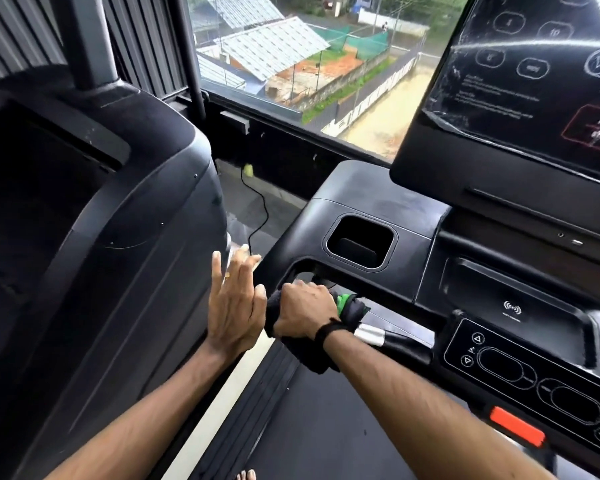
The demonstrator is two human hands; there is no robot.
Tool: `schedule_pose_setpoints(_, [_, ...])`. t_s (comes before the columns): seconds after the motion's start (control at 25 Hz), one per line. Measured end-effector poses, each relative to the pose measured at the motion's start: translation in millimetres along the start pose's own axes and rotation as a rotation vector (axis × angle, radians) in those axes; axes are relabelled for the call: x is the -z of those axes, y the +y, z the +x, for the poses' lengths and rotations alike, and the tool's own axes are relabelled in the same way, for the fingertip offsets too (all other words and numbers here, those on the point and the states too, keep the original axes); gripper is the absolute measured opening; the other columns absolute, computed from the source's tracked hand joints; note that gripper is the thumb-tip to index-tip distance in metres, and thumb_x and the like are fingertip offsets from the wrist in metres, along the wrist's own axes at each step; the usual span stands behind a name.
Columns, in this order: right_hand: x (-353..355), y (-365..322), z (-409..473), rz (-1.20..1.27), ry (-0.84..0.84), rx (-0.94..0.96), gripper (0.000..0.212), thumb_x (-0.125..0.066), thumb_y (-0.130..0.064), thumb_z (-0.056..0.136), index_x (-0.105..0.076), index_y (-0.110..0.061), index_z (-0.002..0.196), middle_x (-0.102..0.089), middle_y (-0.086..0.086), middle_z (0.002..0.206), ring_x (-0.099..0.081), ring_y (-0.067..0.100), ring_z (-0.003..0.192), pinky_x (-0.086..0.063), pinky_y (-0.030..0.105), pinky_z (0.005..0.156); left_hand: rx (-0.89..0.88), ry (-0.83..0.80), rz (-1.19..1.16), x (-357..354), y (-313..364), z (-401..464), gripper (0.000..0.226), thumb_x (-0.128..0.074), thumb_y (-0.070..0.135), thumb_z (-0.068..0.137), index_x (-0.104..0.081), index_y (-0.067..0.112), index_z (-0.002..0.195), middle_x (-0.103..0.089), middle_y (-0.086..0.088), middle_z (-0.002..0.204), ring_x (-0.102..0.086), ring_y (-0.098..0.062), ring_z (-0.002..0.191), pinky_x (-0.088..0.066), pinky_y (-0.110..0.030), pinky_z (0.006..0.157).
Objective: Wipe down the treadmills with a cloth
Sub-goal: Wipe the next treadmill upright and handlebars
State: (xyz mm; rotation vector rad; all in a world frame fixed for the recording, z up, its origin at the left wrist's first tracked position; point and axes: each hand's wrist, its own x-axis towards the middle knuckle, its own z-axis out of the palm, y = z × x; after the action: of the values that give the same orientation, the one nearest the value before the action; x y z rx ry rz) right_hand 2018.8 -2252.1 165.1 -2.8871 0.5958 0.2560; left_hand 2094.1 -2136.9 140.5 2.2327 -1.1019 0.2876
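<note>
I stand on a black treadmill whose console (388, 199) fills the right half of the head view. My right hand (303, 308) grips a black cloth (303, 351) wrapped round the treadmill's left handlebar (392, 336), just below the console's corner. The cloth hangs down under my fist, and a green bit (343, 301) shows beside my knuckles. My left hand (234, 303) hovers flat with straight fingers just left of the right hand, holding nothing, in the gap between the two machines.
A second black treadmill's console (94, 202) stands close on the left. The touch screen (520, 81) rises at upper right, a cup recess (361, 240) below it, a control panel (520, 365) and red stop tab (516, 427) at right. A window lies ahead.
</note>
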Motion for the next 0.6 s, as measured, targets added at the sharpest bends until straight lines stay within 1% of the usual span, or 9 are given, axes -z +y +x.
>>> schedule_pose_setpoints(0.08, [9.6, 1.3, 8.1, 0.092, -0.140, -0.044, 0.051, -0.083, -0.052, 0.058, -0.065, -0.018, 0.091, -0.068, 0.007, 0.097, -0.066, 0.029, 0.091, -0.047, 0.031, 0.069, -0.017, -0.029, 0.029, 0.2, 0.3, -0.1, 0.045, -0.033, 0.014, 0.089, -0.049, 0.000, 0.128, -0.045, -0.020, 0.144, -0.051, -0.033, 0.132, -0.008, -0.054, 0.124])
schedule_pose_setpoints(0.16, [10.1, 3.9, 10.7, 0.133, -0.174, -0.054, 0.057, -0.085, -0.058, 0.053, -0.063, -0.019, 0.089, -0.066, 0.005, 0.095, -0.066, 0.028, 0.088, -0.048, 0.031, 0.067, -0.041, -0.057, 0.066, 1.6, 0.2, -0.4, 0.045, -0.032, 0.016, 0.089, -0.049, 0.000, 0.128, -0.045, -0.020, 0.144, -0.046, -0.032, 0.136, -0.009, -0.054, 0.123])
schedule_pose_setpoints(0.2, [7.3, 3.5, 7.1, 0.106, -0.121, -0.061, 0.056, -0.084, -0.059, 0.054, -0.063, -0.020, 0.087, -0.067, 0.005, 0.092, -0.066, 0.028, 0.086, -0.048, 0.031, 0.066, -0.052, -0.066, 0.085, 2.2, 0.6, -0.6, 0.045, -0.031, 0.017, 0.089, -0.049, 0.000, 0.127, -0.046, -0.020, 0.143, -0.044, -0.032, 0.137, -0.009, -0.055, 0.123])
schedule_pose_setpoints(0.28, [-6.9, 1.7, -8.4, -0.038, 0.111, -0.044, 0.051, -0.080, -0.057, 0.061, -0.062, -0.018, 0.089, -0.068, 0.005, 0.085, -0.067, 0.027, 0.077, -0.048, 0.033, 0.064, -0.062, -0.077, 0.107, 4.0, 1.6, -1.0, 0.046, -0.028, 0.018, 0.090, -0.049, 0.001, 0.128, -0.047, -0.019, 0.141, -0.042, -0.031, 0.139, -0.009, -0.055, 0.123])
schedule_pose_setpoints(0.36, [-18.4, 2.9, -33.4, -0.248, 0.222, 0.002, 0.049, -0.080, -0.048, 0.062, -0.059, -0.016, 0.094, -0.066, 0.005, 0.080, -0.065, 0.024, 0.069, -0.045, 0.033, 0.059, -0.074, -0.085, 0.117, 4.4, 3.2, -0.9, 0.047, -0.027, 0.018, 0.091, -0.050, 0.000, 0.127, -0.049, -0.019, 0.139, -0.043, -0.030, 0.138, -0.011, -0.055, 0.123])
schedule_pose_setpoints(0.44, [-13.7, 23.4, -50.4, -0.254, 0.224, 0.031, 0.052, -0.076, -0.044, 0.067, -0.056, -0.017, 0.106, -0.064, 0.006, 0.091, -0.065, 0.026, 0.079, -0.046, 0.036, 0.065, -0.104, -0.089, 0.124, 5.5, 5.2, -1.6, 0.046, -0.027, 0.019, 0.092, -0.051, -0.002, 0.126, -0.051, -0.020, 0.137, -0.046, -0.031, 0.136, -0.014, -0.056, 0.122])
schedule_pose_setpoints(0.48, [-9.0, 38.2, -59.8, -0.205, 0.189, -0.013, 0.054, -0.073, -0.046, 0.068, -0.054, -0.018, 0.110, -0.063, 0.006, 0.097, -0.064, 0.029, 0.085, -0.048, 0.038, 0.071, -0.120, -0.088, 0.121, 6.8, 6.8, -2.5, 0.046, -0.028, 0.019, 0.093, -0.052, -0.002, 0.125, -0.052, -0.021, 0.135, -0.047, -0.032, 0.134, -0.015, -0.057, 0.121])
schedule_pose_setpoints(0.52, [-5.7, 52.7, -70.7, -0.191, 0.168, -0.079, 0.058, -0.074, -0.050, 0.066, -0.053, -0.019, 0.111, -0.062, 0.006, 0.101, -0.063, 0.031, 0.088, -0.048, 0.043, 0.078, -0.127, -0.084, 0.113, 7.4, 8.4, -2.8, 0.045, -0.028, 0.019, 0.093, -0.052, -0.003, 0.124, -0.052, -0.021, 0.135, -0.048, -0.032, 0.133, -0.016, -0.057, 0.121])
schedule_pose_setpoints(0.6, [-5.1, 72.5, -93.8, -0.306, 0.203, -0.209, 0.077, -0.081, -0.058, 0.052, -0.055, -0.017, 0.112, -0.060, 0.011, 0.104, -0.060, 0.035, 0.089, -0.042, 0.057, 0.090, -0.129, -0.068, 0.096, 7.5, 8.9, -3.7, 0.044, -0.028, 0.018, 0.093, -0.052, -0.003, 0.123, -0.053, -0.021, 0.133, -0.049, -0.032, 0.132, -0.016, -0.057, 0.121])
